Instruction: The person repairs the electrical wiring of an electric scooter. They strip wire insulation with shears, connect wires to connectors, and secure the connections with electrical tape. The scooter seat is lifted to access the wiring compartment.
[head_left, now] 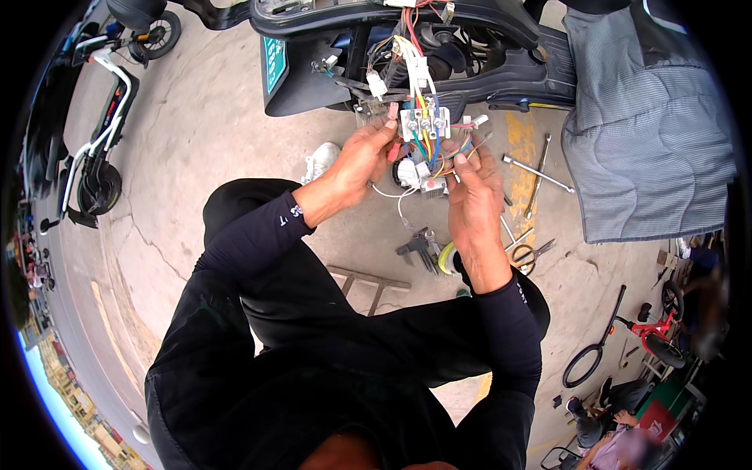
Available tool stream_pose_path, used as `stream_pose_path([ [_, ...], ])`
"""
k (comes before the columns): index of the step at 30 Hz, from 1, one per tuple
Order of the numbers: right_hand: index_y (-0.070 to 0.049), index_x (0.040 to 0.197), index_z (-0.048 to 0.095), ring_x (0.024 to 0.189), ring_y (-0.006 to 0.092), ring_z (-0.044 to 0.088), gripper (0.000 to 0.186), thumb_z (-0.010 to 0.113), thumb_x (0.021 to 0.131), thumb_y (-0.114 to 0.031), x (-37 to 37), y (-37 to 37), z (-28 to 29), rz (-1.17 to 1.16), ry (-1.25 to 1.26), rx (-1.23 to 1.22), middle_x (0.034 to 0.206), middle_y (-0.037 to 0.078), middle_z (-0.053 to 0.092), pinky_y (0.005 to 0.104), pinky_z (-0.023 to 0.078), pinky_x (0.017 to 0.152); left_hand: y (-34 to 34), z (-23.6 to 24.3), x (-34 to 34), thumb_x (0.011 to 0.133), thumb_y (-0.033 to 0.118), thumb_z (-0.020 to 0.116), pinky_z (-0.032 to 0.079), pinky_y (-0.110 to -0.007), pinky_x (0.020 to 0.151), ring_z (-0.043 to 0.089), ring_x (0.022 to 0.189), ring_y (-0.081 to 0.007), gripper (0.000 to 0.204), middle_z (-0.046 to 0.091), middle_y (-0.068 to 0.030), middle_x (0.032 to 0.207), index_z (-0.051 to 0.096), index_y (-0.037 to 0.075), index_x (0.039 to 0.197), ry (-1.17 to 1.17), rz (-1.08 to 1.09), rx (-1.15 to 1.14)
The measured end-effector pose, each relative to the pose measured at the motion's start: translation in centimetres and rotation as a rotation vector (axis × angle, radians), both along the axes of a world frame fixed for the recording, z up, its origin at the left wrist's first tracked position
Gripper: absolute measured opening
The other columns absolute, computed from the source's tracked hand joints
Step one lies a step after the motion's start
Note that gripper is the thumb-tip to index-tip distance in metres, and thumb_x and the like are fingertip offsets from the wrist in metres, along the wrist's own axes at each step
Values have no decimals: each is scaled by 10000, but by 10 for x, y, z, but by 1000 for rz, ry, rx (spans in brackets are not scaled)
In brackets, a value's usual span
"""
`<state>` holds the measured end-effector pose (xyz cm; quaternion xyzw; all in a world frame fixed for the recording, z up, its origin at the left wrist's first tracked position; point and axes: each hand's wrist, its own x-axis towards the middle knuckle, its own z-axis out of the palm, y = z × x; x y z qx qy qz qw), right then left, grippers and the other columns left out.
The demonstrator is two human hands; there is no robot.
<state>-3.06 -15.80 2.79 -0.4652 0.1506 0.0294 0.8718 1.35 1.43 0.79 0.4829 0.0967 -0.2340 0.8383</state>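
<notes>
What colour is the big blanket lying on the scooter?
Grey, with wavy stitched lines: the quilted blanket, clearest in the head view.

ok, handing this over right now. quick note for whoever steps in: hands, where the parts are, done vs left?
Left hand: fingers pinch a small red connector at the left side of the wire bundle.
Right hand: grip on the bundle's right side, fingertips among the coloured wires.
Bundle hangs from the opened scooter body; white plugs sit at its middle.
On the ground: wrench, scissors, pliers, tape roll.
Done: scooter panel is off, wiring exposed.
Left: several connectors hang loose; which ones are mated cannot be told.
</notes>
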Motion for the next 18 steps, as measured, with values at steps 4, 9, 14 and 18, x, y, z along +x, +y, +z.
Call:
stream_pose_path([
  [4, 67, 1505, 235, 1062, 138, 602, 649, 585, 964, -15, -8, 2, -3, -25, -93, -105, 1191, 112, 657, 304, 457, 951, -4, -17, 1, 1078, 278, 444, 398, -396, 1107, 538, 1271, -206, 397, 575, -109, 1363, 481, 35, 1389, 61, -26, -13],
  [9, -22, 1323, 495, 1022, 152, 619, 338, 582, 1006, -102, -9, -5, 3, -11, -87, -81, 1144, 101, 650, 321, 504, 912, -7, -22, 2, 1084, 276, 398, 447, -468, 1074, 583, 1253, -294, 407, 571, -182, 1365, 464, 8, 1383, -6, -105, -64],
  [14, -27, 1229, 582, 916, 96, 601, 250, 581, 1027, -174, -9, -8, 3, -73, -102, -81, 1079, 61, 689, 259, 472, 826, -10, -26, 2, 1085, 252, 402, 445, -449, 1075, 591, 1220, -236, 371, 602, -122, 1323, 466, 41, 1383, 13, -54, -51],
  [18, -21, 1210, 592, 860, 87, 598, 229, 551, 1042, -171, -7, -7, 2, -87, -131, -124, 1032, 57, 698, 255, 479, 797, -14, -22, 1, 1086, 254, 399, 447, -453, 1088, 571, 1250, -246, 376, 580, -127, 1343, 459, 26, 1378, 7, 1, 30],
])
